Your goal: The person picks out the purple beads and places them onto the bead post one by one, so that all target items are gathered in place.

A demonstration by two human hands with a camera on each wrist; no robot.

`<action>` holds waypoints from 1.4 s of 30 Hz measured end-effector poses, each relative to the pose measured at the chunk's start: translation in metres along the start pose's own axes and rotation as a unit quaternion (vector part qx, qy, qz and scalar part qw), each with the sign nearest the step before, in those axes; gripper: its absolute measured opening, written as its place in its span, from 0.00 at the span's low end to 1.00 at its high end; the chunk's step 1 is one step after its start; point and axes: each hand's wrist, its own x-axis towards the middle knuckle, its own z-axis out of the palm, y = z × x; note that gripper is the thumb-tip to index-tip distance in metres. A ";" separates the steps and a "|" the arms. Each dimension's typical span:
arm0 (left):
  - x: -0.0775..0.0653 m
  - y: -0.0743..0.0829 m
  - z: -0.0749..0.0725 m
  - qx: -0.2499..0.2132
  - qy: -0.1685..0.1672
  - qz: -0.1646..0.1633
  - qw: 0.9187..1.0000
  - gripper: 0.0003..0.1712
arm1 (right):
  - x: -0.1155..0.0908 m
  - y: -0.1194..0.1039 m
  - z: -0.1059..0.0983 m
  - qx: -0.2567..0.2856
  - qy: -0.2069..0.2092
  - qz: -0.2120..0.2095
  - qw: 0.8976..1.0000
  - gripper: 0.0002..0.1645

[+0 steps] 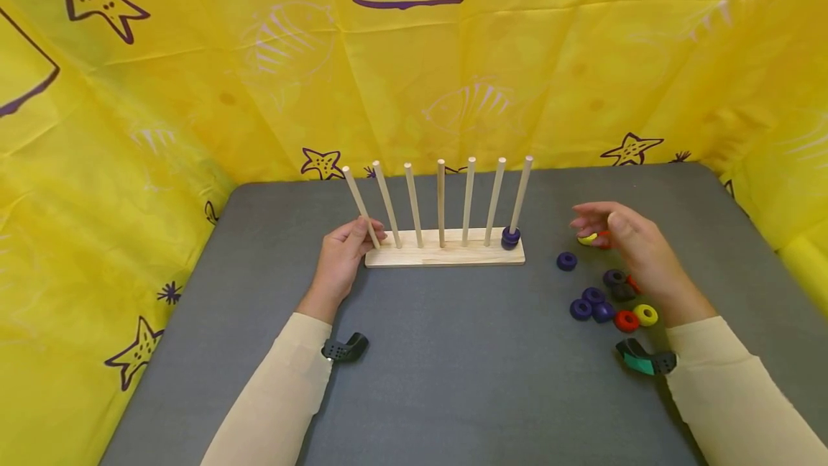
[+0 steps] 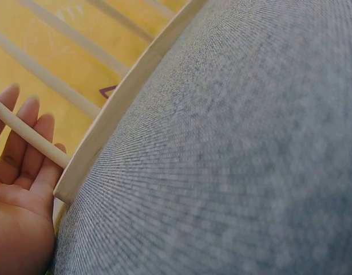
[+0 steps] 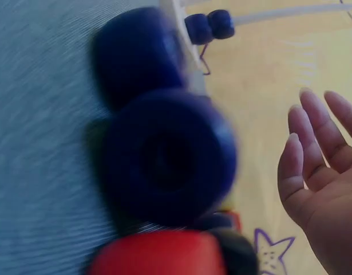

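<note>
In the head view, my left hand (image 1: 341,259) lightly holds the leftmost peg (image 1: 355,193) of the wooden stand (image 1: 446,258) between thumb and fingers; my right hand (image 1: 637,244) hovers empty, fingers relaxed, among the loose rings (image 1: 603,312). A sideways tug on that peg could skid the stand, I think, and my right sleeve (image 1: 731,380) could knock rings rolling. Between my right hand and the stand, one blue ring (image 1: 566,267) lies in the way; beyond both hands, yellow cloth (image 1: 388,85) closes off the desk (image 1: 466,372).
</note>
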 end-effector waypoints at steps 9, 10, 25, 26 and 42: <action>0.000 -0.001 0.001 -0.005 0.000 -0.002 1.000 0.25 | -0.007 0.023 -0.008 -0.077 -0.017 0.014 0.997 0.19; 0.000 -0.001 0.001 -0.004 0.001 -0.002 1.000 0.25 | -0.007 0.025 -0.008 -0.085 -0.022 0.019 0.996 0.18; 0.000 0.001 0.000 -0.003 -0.005 -0.007 1.000 0.28 | -0.010 0.042 -0.002 -0.224 -0.051 0.090 0.969 0.25; -0.001 0.001 0.000 -0.004 -0.006 -0.007 1.000 0.28 | -0.010 0.043 -0.002 -0.229 -0.053 0.086 0.968 0.25; 0.001 -0.001 -0.001 -0.005 -0.004 -0.004 1.000 0.26 | -0.008 0.046 0.001 -0.308 -0.071 0.072 0.946 0.21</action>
